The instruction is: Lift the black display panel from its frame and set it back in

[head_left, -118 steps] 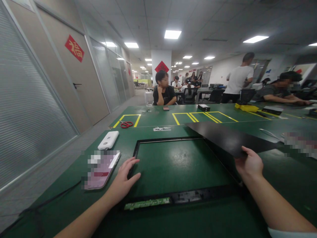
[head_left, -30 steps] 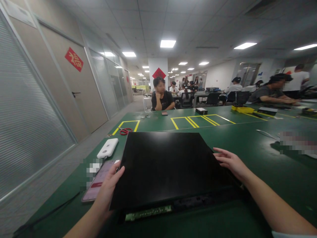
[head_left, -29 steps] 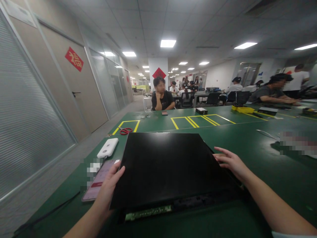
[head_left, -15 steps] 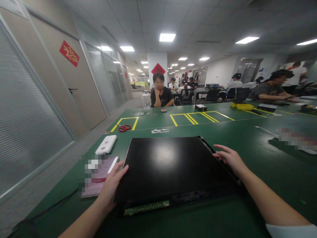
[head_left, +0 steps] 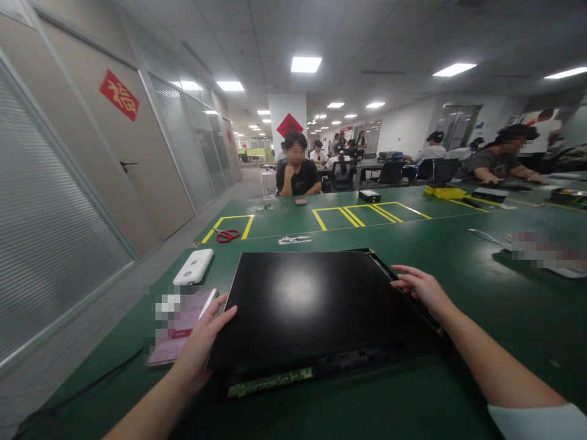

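A black flat display panel (head_left: pixel 302 305) lies over a black frame (head_left: pixel 389 276) on the table before me. The frame shows along the right side and at the far right corner. A green circuit board strip (head_left: pixel 270 382) shows at the near edge. My left hand (head_left: pixel 211 327) holds the panel's left edge, its thumb by the top surface and its fingers at the side, partly hidden. At the right edge my right hand (head_left: pixel 424 293) has its fingers stretched toward the frame; whether the fingertips touch it I cannot tell.
Left of the panel lie a white power bank (head_left: pixel 195 267) and a pinkish flat packet (head_left: pixel 177 336). Farther off are red-handled scissors (head_left: pixel 228 235), small white pieces (head_left: pixel 294 239) and a black box (head_left: pixel 369 196). A person (head_left: pixel 298 174) sits across the green table (head_left: pixel 458 256).
The whole view has shifted slightly. A little more of the frame shows past the panel's far right corner. Both hands keep nearly the same places.
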The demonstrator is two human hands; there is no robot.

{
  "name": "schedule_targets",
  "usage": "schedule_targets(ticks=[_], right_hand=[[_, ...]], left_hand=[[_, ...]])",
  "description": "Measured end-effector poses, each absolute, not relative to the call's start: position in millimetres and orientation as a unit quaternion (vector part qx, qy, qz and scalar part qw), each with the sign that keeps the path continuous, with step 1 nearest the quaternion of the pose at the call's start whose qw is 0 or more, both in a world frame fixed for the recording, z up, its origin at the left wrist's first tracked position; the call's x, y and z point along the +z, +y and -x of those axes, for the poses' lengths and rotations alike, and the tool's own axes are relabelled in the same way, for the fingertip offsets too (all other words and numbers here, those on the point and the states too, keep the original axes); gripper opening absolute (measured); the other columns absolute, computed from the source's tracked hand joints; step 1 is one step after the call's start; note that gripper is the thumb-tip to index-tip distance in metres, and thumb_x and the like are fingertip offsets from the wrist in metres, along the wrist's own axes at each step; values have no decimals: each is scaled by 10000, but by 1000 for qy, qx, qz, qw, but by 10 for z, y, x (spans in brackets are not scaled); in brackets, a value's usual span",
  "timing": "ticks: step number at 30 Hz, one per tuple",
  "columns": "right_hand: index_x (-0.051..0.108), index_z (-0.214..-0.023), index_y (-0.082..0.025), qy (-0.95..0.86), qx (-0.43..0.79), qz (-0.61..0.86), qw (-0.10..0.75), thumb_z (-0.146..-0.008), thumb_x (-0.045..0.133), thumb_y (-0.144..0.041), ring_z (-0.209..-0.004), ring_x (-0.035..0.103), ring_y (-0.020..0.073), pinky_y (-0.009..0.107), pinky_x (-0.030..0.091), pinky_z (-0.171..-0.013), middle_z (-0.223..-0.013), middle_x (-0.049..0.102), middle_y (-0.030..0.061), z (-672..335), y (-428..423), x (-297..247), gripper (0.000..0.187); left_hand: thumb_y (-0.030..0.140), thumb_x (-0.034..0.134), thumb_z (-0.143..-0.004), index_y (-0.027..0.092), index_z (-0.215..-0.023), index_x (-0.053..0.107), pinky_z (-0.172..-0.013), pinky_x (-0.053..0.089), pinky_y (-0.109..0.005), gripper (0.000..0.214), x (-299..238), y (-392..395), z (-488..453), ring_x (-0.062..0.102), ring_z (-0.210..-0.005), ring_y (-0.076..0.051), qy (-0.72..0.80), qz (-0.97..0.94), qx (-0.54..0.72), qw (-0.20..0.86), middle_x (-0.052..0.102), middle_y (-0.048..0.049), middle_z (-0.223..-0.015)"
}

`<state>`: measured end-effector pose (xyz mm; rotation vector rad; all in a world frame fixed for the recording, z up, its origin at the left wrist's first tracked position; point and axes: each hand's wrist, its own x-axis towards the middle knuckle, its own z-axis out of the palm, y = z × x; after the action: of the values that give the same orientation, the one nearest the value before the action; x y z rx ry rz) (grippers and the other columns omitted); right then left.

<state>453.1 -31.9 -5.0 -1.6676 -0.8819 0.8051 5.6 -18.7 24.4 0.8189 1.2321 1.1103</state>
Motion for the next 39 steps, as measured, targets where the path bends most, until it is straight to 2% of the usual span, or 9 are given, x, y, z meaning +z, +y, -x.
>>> schedule_targets(ticks=[7, 13, 18, 22, 26, 30, 39], right_hand=[[669, -1105, -113, -358, 329, 693, 532, -694, 615, -344, -528, 486, 134, 248, 292, -463, -717, 739, 119, -4535, -320, -40, 474], [673, -1046, -131, -352, 327, 697, 532, -698, 623, -350, -545, 485, 130, 239, 281, -462, -743, 742, 121, -4564, -314, -63, 414], [675, -1003, -134, -356, 327, 689, 540, -679, 646, -360, -547, 482, 129, 241, 273, -453, -776, 746, 128, -4585, -302, -100, 396], [680, -971, -138, -364, 317, 688, 542, -664, 651, -367, -553, 487, 134, 243, 276, -446, -783, 747, 125, -4585, -307, -101, 384], [688, -947, -136, -367, 308, 694, 537, -668, 645, -369, -551, 499, 134, 242, 290, -449, -770, 744, 123, -4578, -319, -91, 365], [699, -922, -138, -367, 293, 698, 540, -661, 653, -369, -537, 512, 133, 242, 312, -448, -775, 742, 124, -4591, -319, -102, 351], [723, -881, -156, -387, 266, 712, 521, -638, 649, -358, -598, 528, 155, 259, 346, -489, -787, 738, 100, -4655, -290, -175, 325]], left_hand=[[166, 724, -741, 290, -1352, 529, -725, 595, -339, 653, 328, -259, -100, 753, -832, -259, 523, -354, 474, 613, 745, -80, -1126], [211, 732, -737, 300, -1454, 422, -799, 580, -351, 786, 350, -297, -67, 738, -922, -275, 479, -357, 448, 665, 709, -80, -1225], [187, 748, -729, 315, -1479, 375, -768, 595, -351, 847, 278, -289, -52, 734, -938, -280, 463, -375, 451, 664, 689, -78, -1266], [138, 766, -693, 281, -1458, 420, -713, 608, -338, 851, 267, -276, -95, 743, -900, -286, 464, -372, 463, 657, 705, -98, -1232], [80, 774, -656, 235, -1428, 469, -755, 608, -353, 844, 254, -255, -120, 750, -869, -285, 462, -359, 479, 655, 736, -117, -1159], [104, 785, -672, 212, -1413, 482, -716, 615, -333, 807, 197, -231, -98, 755, -837, -279, 455, -367, 464, 665, 753, -122, -1111], [115, 768, -702, 208, -1412, 468, -692, 611, -296, 776, 260, -262, -129, 753, -866, -259, 478, -377, 440, 661, 720, -114, -1201]])
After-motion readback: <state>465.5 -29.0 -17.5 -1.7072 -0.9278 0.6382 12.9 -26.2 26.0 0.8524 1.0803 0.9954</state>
